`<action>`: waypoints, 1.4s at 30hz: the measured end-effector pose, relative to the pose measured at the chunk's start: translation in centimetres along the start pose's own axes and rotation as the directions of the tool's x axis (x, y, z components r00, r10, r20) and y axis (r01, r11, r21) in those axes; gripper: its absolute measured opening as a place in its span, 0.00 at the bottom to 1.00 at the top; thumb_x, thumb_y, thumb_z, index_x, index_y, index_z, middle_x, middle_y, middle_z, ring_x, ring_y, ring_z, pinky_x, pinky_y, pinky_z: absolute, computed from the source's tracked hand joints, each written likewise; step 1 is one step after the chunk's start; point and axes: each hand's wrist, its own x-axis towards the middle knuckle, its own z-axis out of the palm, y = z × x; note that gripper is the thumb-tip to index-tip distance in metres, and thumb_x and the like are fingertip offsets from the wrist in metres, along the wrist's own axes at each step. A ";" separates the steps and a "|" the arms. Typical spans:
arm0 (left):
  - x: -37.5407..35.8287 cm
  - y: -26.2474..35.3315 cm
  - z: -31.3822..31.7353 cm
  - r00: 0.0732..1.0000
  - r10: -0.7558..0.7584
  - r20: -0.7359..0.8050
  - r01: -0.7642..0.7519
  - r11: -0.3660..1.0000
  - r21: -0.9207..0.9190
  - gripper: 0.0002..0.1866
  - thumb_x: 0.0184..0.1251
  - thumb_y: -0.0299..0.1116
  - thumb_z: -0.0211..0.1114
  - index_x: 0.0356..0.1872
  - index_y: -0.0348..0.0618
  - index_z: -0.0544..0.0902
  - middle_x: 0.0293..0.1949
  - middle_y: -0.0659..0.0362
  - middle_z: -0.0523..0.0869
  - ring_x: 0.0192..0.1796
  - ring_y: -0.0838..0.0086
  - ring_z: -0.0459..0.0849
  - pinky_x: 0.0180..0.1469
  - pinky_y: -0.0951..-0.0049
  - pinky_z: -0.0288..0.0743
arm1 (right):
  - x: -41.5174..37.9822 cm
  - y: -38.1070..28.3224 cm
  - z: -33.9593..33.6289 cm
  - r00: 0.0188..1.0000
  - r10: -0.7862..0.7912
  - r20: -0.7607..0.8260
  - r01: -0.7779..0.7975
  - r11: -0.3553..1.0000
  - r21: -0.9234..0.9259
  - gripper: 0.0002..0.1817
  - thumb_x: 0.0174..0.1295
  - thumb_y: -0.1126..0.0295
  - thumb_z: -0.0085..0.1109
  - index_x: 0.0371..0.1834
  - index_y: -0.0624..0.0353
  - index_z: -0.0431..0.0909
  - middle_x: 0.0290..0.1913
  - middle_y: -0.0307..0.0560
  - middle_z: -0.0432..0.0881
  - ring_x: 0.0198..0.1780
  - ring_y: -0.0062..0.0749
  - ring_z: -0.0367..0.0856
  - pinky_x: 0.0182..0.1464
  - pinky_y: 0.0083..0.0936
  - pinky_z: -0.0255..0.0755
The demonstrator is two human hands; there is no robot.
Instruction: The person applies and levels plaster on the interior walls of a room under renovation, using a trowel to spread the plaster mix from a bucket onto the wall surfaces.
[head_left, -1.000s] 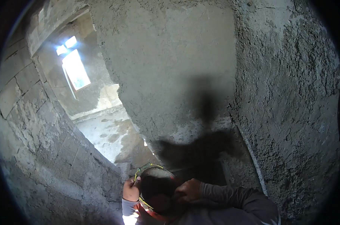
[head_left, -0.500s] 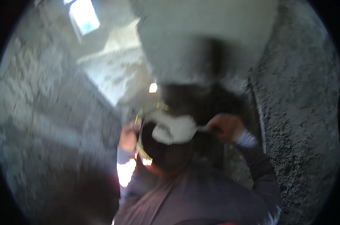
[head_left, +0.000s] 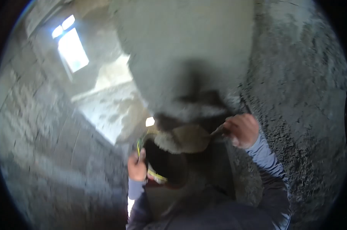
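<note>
My right hand (head_left: pixel 242 130) is closed around the handle of a trowel (head_left: pixel 194 138). The trowel's broad blade is coated with grey wet mortar (head_left: pixel 166 142) and reaches left over the mouth of a bucket. At the left, my left hand (head_left: pixel 137 167) grips the rim of this round bucket (head_left: pixel 158 176), thumb up along its edge. Yellow-green marks run along the rim, and the bucket's inside is too dark to make out. Some reddish colour shows low on its outer side.
A smoothly plastered wall surface (head_left: pixel 185 42) rises ahead. Rough mortar covers the wall (head_left: pixel 307 126) on the right, and a bare block wall (head_left: pixel 62 126) stands on the left. A bright window opening (head_left: pixel 73 50) is at the upper left.
The trowel, with mortar on it, has moved slightly down and right from above the bucket. Both hands and the bucket sit a little lower in view, which has also shifted.
</note>
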 end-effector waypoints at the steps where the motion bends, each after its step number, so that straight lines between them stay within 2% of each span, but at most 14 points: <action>1: 0.0 -1.4 0.1 0.992 -0.094 0.079 0.101 0.991 -0.092 0.23 0.78 0.39 0.60 0.23 0.34 0.71 0.19 0.56 0.72 0.27 0.72 0.68 0.33 0.66 0.68 | 0.1 0.0 -0.1 0.999 -0.006 -0.052 0.002 0.998 -0.069 0.12 0.58 0.62 0.65 0.41 0.57 0.86 0.42 0.45 0.84 0.39 0.38 0.83 0.43 0.34 0.75; 4: -0.2 2.1 1.0 0.902 -0.313 0.297 0.381 0.901 -0.207 0.22 0.78 0.38 0.59 0.23 0.34 0.72 0.18 0.58 0.74 0.26 0.74 0.69 0.33 0.68 0.68 | 0.0 1.5 -0.1 0.990 -0.004 -0.138 -0.022 0.983 -0.184 0.16 0.61 0.57 0.63 0.40 0.59 0.84 0.42 0.47 0.84 0.41 0.41 0.83 0.45 0.36 0.75; 11: 1.1 -4.6 6.4 0.978 0.014 0.208 0.004 0.996 -0.087 0.21 0.76 0.34 0.60 0.21 0.35 0.72 0.16 0.63 0.68 0.24 0.77 0.64 0.27 0.67 0.59 | 2.4 12.4 2.4 0.877 0.006 -0.480 -0.063 0.993 -0.102 0.23 0.69 0.52 0.58 0.50 0.64 0.78 0.42 0.56 0.83 0.41 0.50 0.83 0.44 0.43 0.77; 18: 1.8 -2.4 9.8 0.994 -0.074 0.075 0.083 0.990 -0.114 0.21 0.76 0.34 0.59 0.19 0.40 0.72 0.16 0.65 0.69 0.23 0.82 0.65 0.26 0.70 0.58 | 14.4 30.6 10.3 0.514 0.736 -0.440 -0.318 0.641 0.699 0.13 0.76 0.57 0.46 0.45 0.54 0.75 0.26 0.43 0.79 0.26 0.42 0.80 0.29 0.36 0.75; 19: 1.9 -2.3 10.1 0.991 -0.099 0.091 0.112 0.982 -0.154 0.22 0.76 0.34 0.59 0.18 0.39 0.71 0.15 0.66 0.70 0.22 0.81 0.64 0.25 0.70 0.58 | 16.9 32.9 11.7 0.569 0.441 -0.694 -0.382 0.889 0.252 0.14 0.77 0.56 0.44 0.41 0.53 0.74 0.23 0.41 0.77 0.22 0.37 0.78 0.24 0.34 0.72; 20: 1.5 -1.5 10.6 0.990 -0.108 0.086 0.121 0.980 -0.159 0.22 0.76 0.34 0.59 0.18 0.39 0.71 0.15 0.66 0.70 0.22 0.81 0.64 0.25 0.70 0.58 | 16.8 34.3 13.7 0.577 0.440 -0.688 -0.376 0.891 0.254 0.14 0.77 0.56 0.44 0.41 0.53 0.74 0.23 0.41 0.77 0.22 0.37 0.78 0.24 0.34 0.72; 22: 1.3 -0.1 11.3 0.994 -0.105 0.012 0.106 0.988 -0.111 0.22 0.75 0.33 0.61 0.18 0.37 0.70 0.14 0.61 0.70 0.21 0.79 0.64 0.24 0.67 0.58 | 16.3 35.2 16.0 0.644 0.406 -0.648 -0.379 0.906 0.190 0.27 0.78 0.46 0.33 0.39 0.56 0.76 0.18 0.40 0.73 0.18 0.25 0.73 0.17 0.25 0.65; 24: 1.4 -2.8 12.0 0.996 -0.076 -0.044 0.076 0.997 0.004 0.22 0.74 0.33 0.62 0.18 0.35 0.69 0.13 0.55 0.69 0.20 0.76 0.63 0.24 0.64 0.58 | 10.9 27.8 15.9 0.544 0.837 -0.062 -0.469 0.365 0.804 0.19 0.78 0.52 0.42 0.33 0.52 0.71 0.21 0.39 0.72 0.19 0.28 0.72 0.20 0.29 0.66; 28: 0.8 -7.1 12.2 0.995 -0.083 -0.050 0.084 0.996 0.023 0.22 0.73 0.34 0.64 0.19 0.34 0.71 0.14 0.49 0.67 0.21 0.75 0.62 0.25 0.61 0.58 | -9.5 14.2 22.4 0.593 0.750 0.292 -0.198 -0.216 0.956 0.14 0.78 0.52 0.44 0.48 0.50 0.70 0.27 0.35 0.72 0.18 0.17 0.65 0.15 0.23 0.59; 30: 0.5 -7.6 11.4 0.984 -0.176 0.017 0.176 0.984 0.023 0.20 0.76 0.34 0.62 0.21 0.40 0.72 0.19 0.68 0.71 0.27 0.84 0.65 0.29 0.74 0.61 | -19.4 5.7 22.6 0.183 0.808 0.561 -0.677 -0.310 0.667 0.14 0.73 0.58 0.57 0.54 0.54 0.75 0.32 0.38 0.78 0.23 0.19 0.74 0.22 0.18 0.66; 33: 0.5 -5.5 10.6 0.973 -0.225 0.060 0.231 0.963 -0.136 0.19 0.75 0.32 0.61 0.20 0.42 0.71 0.20 0.70 0.69 0.27 0.86 0.64 0.27 0.76 0.58 | -29.4 -4.0 18.6 0.118 0.787 0.606 -0.952 -0.085 0.295 0.32 0.59 0.55 0.72 0.62 0.62 0.74 0.54 0.57 0.82 0.53 0.46 0.82 0.55 0.40 0.76; 35: 0.1 -7.7 9.8 0.976 -0.202 0.080 0.211 0.969 -0.129 0.18 0.75 0.32 0.60 0.20 0.44 0.72 0.19 0.71 0.68 0.25 0.87 0.62 0.25 0.76 0.56 | -30.7 -5.9 17.1 -0.198 0.582 0.789 -0.804 -0.557 0.209 0.33 0.58 0.55 0.72 0.62 0.63 0.74 0.55 0.59 0.81 0.58 0.51 0.80 0.60 0.42 0.74; 39: -0.7 -6.1 9.3 0.946 -0.306 0.108 0.311 0.950 -0.037 0.19 0.75 0.33 0.59 0.20 0.42 0.72 0.19 0.71 0.69 0.24 0.86 0.62 0.23 0.72 0.54 | -31.7 -6.7 14.3 -0.196 0.800 0.567 -0.968 -0.066 -0.242 0.35 0.53 0.57 0.77 0.61 0.63 0.74 0.56 0.57 0.81 0.61 0.48 0.79 0.63 0.43 0.73; 42: -0.9 -5.0 9.1 0.966 -0.223 0.134 0.194 0.960 0.202 0.20 0.75 0.33 0.59 0.19 0.41 0.71 0.18 0.71 0.69 0.23 0.85 0.62 0.22 0.70 0.54 | -25.4 -1.4 13.0 -0.013 0.853 0.522 -0.992 -0.076 0.098 0.32 0.50 0.61 0.78 0.55 0.62 0.75 0.53 0.54 0.82 0.57 0.45 0.81 0.59 0.41 0.75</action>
